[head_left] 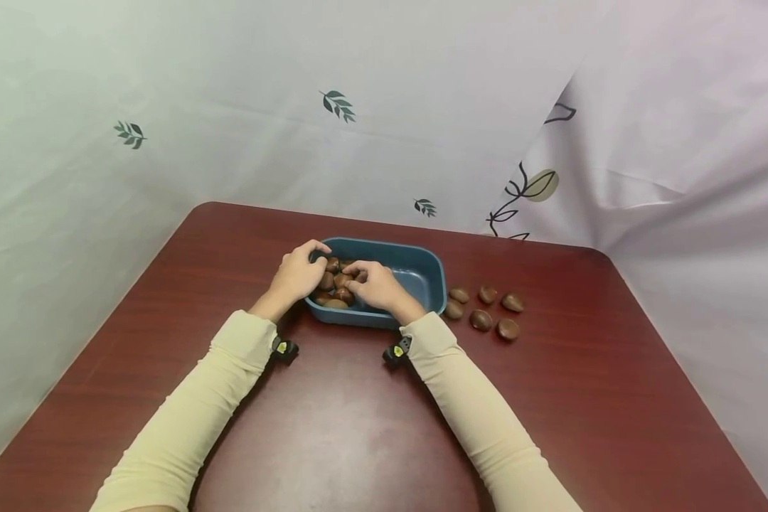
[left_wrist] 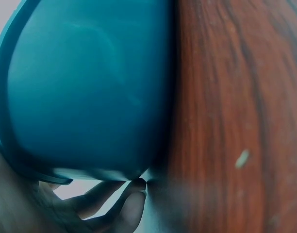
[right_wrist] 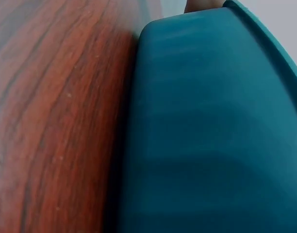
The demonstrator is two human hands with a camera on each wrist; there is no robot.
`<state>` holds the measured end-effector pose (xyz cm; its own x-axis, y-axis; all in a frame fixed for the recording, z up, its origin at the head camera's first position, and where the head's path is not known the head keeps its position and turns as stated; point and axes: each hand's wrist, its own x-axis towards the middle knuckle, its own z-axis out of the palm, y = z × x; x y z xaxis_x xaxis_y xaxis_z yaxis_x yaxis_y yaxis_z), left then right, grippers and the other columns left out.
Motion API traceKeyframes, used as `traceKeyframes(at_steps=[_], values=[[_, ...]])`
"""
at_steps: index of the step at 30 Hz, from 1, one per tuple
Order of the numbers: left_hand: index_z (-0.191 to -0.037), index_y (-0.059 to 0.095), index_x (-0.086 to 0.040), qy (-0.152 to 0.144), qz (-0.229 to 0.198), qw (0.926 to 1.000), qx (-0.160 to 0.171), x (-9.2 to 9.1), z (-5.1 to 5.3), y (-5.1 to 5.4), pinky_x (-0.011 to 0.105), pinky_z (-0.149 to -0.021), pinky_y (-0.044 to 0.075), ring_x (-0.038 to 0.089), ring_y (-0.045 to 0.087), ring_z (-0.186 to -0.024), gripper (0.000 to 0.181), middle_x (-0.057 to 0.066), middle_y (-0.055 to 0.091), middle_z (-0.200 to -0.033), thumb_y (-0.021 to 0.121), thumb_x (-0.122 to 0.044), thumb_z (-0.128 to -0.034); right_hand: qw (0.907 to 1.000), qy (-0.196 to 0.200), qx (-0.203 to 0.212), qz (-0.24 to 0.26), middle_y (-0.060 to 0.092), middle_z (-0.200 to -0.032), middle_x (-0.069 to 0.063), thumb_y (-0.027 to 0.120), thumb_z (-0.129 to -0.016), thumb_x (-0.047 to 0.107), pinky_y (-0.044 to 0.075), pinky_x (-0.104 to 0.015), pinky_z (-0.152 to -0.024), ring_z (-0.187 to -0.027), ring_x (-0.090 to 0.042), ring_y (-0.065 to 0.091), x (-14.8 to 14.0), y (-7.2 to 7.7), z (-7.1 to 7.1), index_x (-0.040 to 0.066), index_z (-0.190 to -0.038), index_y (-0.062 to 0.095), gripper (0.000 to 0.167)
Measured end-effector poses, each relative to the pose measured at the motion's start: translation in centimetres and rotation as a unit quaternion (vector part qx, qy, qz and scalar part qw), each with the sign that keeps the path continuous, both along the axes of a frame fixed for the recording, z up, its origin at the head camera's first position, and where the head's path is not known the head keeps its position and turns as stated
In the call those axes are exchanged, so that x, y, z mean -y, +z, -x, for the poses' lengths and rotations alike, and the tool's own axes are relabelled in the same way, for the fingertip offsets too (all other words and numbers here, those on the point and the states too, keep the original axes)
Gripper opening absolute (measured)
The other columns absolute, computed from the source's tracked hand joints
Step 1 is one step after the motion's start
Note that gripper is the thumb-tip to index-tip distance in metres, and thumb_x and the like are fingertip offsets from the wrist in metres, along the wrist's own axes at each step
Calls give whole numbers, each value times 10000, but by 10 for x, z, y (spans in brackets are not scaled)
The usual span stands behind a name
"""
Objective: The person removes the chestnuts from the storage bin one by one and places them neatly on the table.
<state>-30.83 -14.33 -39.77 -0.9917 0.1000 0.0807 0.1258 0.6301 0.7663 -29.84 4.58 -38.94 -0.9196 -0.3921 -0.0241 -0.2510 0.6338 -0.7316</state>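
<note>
A blue tub [head_left: 384, 318] stands on the table with several glossy brown rounded pieces [head_left: 336, 304], like chestnuts or pebbles, heaped in its left end. My left hand [head_left: 296, 274] grips that end; the thumb reaches inside, and the left wrist view has fingers [left_wrist: 131, 211] outside against the end wall. Over the heap, my right hand [head_left: 379, 285] pinches one brown piece [head_left: 342, 281] between thumb and fingers, partly covering it. Only the tub's outer wall [right_wrist: 211, 121] fills most of the right wrist view, with a fingertip at its top edge.
Several more brown pieces [head_left: 481, 320] lie loose on the dark red wooden table [head_left: 358, 405], just right of the tub. Pale patterned cloth [head_left: 243, 142] hangs behind the table's far edge. A small dark device [head_left: 286, 350] is strapped at each wrist.
</note>
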Motion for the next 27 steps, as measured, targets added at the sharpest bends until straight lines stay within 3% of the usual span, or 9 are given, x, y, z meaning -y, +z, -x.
traceKeyframes(at_steps=[13,21,24,27], values=[[-1281,594,-204,-30,8,10000,16,2,2,-2,361,-514,345,197,339,-486,325,53,442,-597,435,-279,-1008,9992,-49,-299,-265,616,-704,-30,628,-961,158,381,-236,-519,-502,-100,459,0,-2,2,106,-1247,679,295],[-1291,589,-204,-25,102,9999,68,4,2,-4,355,-519,378,195,370,-484,332,103,506,-726,429,-273,-1008,9959,317,-420,-730,401,-575,27,617,-965,88,307,-218,-497,-467,-82,347,4,-3,4,140,-1371,608,410],[-1279,595,-204,8,97,9999,28,3,2,-4,359,-520,362,196,357,-486,326,99,495,-698,436,-274,-1002,9925,451,-623,-948,424,-625,12,625,-956,71,335,-237,-565,-538,-109,385,3,-3,4,137,-1384,596,434],[-1276,597,-203,-4,89,10000,7,2,3,-3,362,-523,351,195,347,-485,326,75,466,-643,439,-276,-1001,9892,491,-683,-1204,520,-767,-33,627,-959,77,386,-279,-684,-736,-156,469,2,-2,3,145,-1395,581,444]])
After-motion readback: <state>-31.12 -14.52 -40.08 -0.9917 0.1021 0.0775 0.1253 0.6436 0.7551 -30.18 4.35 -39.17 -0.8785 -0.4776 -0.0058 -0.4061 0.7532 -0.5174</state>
